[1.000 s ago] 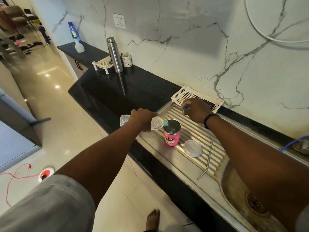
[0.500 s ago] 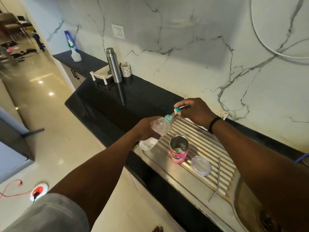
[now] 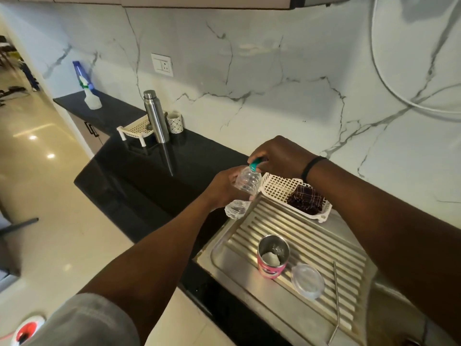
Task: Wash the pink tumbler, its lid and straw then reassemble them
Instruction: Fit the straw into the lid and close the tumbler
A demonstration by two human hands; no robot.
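Tumbler (image 3: 272, 258): pink body, steel rim and inner wall, lid off; upright on the ribbed steel drainboard (image 3: 314, 243) of the sink unit. Some water and pale glints show inside, near the bottom.
Lid (image 3: 308, 280): clear round disc, flat on the ribs just beside the tumbler, apart from it.
Straw (image 3: 335, 303): thin metal, bent at the near end, lying along the ribs beyond the lid, touching neither lid nor tumbler.
Left hand (image 3: 225, 188): wrapped around the middle of a clear plastic bottle (image 3: 245, 186), held tilted over the counter (image 3: 139, 171) edge.
Right hand (image 3: 279, 156): fingertips pinched on the teal cap (image 3: 254, 166) at the bottle's mouth; black band on the wrist.
White basket (image 3: 277, 186): on the drainboard's far edge against the wall, holding a dark checked cloth (image 3: 305, 199).
Far counter: steel flask (image 3: 156, 116), patterned cup (image 3: 174, 122), spray bottle (image 3: 87, 88).
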